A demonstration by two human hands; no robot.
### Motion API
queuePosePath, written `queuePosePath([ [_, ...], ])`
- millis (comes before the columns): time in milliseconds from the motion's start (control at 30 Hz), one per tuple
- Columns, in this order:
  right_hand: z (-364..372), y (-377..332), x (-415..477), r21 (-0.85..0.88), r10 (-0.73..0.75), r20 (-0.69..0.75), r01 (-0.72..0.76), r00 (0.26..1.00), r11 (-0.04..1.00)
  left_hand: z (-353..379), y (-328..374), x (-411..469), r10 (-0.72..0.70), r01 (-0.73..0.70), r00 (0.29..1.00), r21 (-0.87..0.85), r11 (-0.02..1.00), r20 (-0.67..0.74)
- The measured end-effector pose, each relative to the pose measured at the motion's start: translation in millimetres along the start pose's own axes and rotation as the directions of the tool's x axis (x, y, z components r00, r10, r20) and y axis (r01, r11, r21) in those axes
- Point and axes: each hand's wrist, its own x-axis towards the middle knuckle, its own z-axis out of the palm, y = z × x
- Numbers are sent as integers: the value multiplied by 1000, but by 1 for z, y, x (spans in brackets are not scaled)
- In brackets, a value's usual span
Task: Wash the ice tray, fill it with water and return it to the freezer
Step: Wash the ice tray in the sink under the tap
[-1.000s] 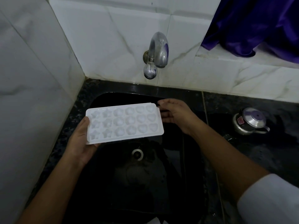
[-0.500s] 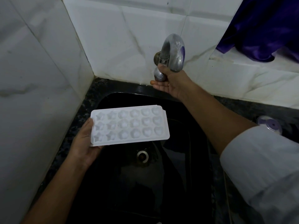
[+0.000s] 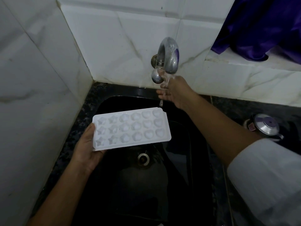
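The white ice tray (image 3: 132,128), with star, flower and heart shaped cells, hangs level over the black sink (image 3: 187,168). My left hand (image 3: 86,149) grips its left end from below, thumb on the rim. A metal tap (image 3: 168,59) juts from the tiled wall, and water runs from its spout. My right hand (image 3: 172,90) is just under the spout beside the round tap knob, its fingers in the stream. A thin trickle falls from the hand past the tray's far right corner.
The sink's drain (image 3: 143,158) lies below the tray. White marble tiles close off the left side and the back. A small steel kettle (image 3: 265,128) stands on the dark counter at the right. Purple cloth (image 3: 260,26) hangs over the ledge at upper right.
My right hand left the tray's right end, reached up to the tap knob, and water now flows over its fingers. My left hand keeps holding the tray alone.
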Motion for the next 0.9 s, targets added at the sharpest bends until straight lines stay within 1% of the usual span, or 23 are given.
queuePosePath([
  [67,-10,21,-14,-28,20,-22,-20,1000,999,-1,-1,0,0,0,1000,-7,1000,-1],
  [133,-19,49,-30,-45,91,-4,-91,996,995,-2,-3,2,-11,11,1000,-6,1000,-10],
  [200,-25,73,-48,-34,149,29,-148,988,988,-4,-5,3,-17,17,1000,-1,1000,-21],
  [267,-30,91,-66,-1,173,41,-173,984,985,-2,-7,4,-11,11,1000,7,1000,-29],
  [433,-31,106,-86,106,139,52,-143,989,984,6,-7,2,5,-5,1000,23,1000,-15],
  [633,-29,111,-99,155,99,55,-106,994,982,1,-4,-5,-9,9,1000,22,1000,-1],
  [800,-26,111,-105,133,74,81,-84,994,987,-13,-3,-9,-41,41,999,-1,999,16],
  [900,-26,109,-108,131,61,83,-71,995,989,-13,-1,-13,-29,29,999,-18,999,16],
])
